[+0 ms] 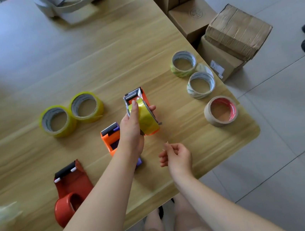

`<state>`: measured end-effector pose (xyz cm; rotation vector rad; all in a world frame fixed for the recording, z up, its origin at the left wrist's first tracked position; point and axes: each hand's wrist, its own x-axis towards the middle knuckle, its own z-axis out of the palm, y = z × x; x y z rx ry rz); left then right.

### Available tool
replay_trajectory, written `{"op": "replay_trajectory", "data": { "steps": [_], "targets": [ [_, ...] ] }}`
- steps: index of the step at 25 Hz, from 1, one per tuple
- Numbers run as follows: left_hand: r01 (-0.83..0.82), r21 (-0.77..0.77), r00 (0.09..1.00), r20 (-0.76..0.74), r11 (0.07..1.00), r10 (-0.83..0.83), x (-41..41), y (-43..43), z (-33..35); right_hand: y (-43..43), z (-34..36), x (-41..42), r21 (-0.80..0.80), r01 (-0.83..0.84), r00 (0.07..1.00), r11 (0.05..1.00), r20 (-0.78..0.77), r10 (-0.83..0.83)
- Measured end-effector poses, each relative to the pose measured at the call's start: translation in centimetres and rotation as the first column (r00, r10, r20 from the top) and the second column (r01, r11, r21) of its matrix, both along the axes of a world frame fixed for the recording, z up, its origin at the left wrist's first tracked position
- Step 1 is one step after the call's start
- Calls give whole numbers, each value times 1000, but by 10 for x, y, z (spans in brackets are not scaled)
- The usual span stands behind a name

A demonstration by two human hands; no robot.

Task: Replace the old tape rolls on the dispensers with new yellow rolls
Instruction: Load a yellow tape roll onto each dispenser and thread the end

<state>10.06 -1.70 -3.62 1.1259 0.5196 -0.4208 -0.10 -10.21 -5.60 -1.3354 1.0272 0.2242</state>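
Left hand (131, 128): my fingers clamped round orange dispenser (144, 96) and its yellow roll (146, 119), frame centre
Right hand (176, 158): just below, fingers curled; pinching tape or nothing, couldn't tell
Tip: I judged the roll needed seating fully, its end fed toward the blade

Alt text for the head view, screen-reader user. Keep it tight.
A left hand holds an orange dispenser carrying a yellow roll over a wooden table, the right hand curled close by. Two spare yellow rolls lie left, two more dispensers near the arms, three other rolls right.
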Motion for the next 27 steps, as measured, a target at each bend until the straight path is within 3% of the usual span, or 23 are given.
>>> {"op": "replay_trajectory", "data": {
  "steps": [8, 14, 20, 25, 27],
  "targets": [
    [-50, 71, 998, -19, 996, 52, -7, -14, -26, -3, -20, 2, -31, -162, 985, 986, -65, 159],
    [-87, 76, 996, -11, 993, 89, -9, -19, -27, -2, -27, 2, -6, -135, 989, 991, -67, 135],
    [-17, 167, 1000, -3, 986, 17, -10, -14, -24, -8, -32, -1, -92, -182, 979, 979, -112, 172],
    [-23, 440, 1000, 4, 898, 23, -15, -13, -16, -18, -32, -1, -342, -389, 910, 855, -290, 297],
    [-16, 499, 999, -34, 866, 38, -17, -5, -14, -25, -31, -4, -336, -399, 894, 853, -347, 282]
  ]
}}
